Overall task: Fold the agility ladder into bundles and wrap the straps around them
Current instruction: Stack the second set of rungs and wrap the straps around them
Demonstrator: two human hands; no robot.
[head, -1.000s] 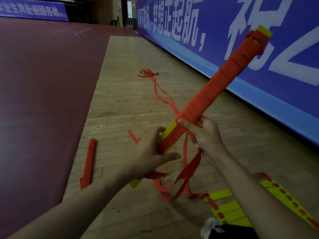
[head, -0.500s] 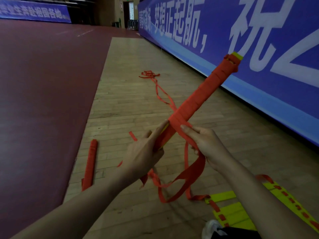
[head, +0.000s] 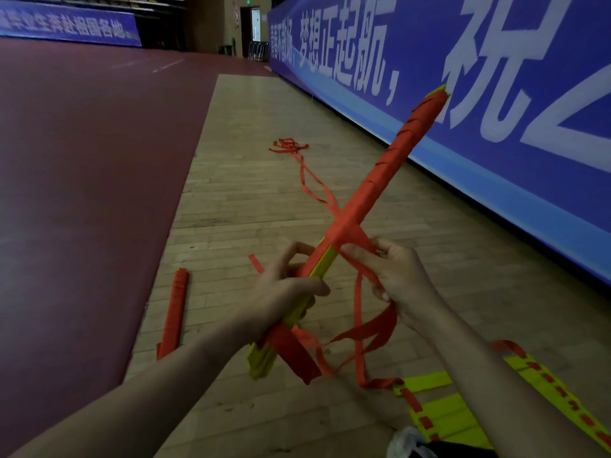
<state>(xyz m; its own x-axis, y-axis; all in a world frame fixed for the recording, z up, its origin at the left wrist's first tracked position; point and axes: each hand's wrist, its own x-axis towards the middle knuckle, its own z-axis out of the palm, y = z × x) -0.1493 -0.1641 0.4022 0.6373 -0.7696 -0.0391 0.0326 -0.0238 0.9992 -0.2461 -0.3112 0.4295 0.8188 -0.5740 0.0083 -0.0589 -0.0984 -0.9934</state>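
**One more turn of the strap goes round the bundle**

The long bundle (head: 373,193) is up in the air between both hands. It has tipped lower than a second ago, and its far end points at the blue wall (head: 496,180). The left hand (head: 284,292) has slid down and now curls round the bare yellow part near the low end. The right hand (head: 400,279) pinches the red strap (head: 358,241) just beside the bundle, where the red wrap stops, and pulls it across. I think the wrap is more than half done, and only the yellow bit by the left hand is left to cover. The loose strap hangs down to the floor (head: 248,180) and runs to the flat ladder part (head: 443,404) near the person. A wrapped bundle (head: 175,312) lies on the floor to the left, well apart. No box or bag shows here.
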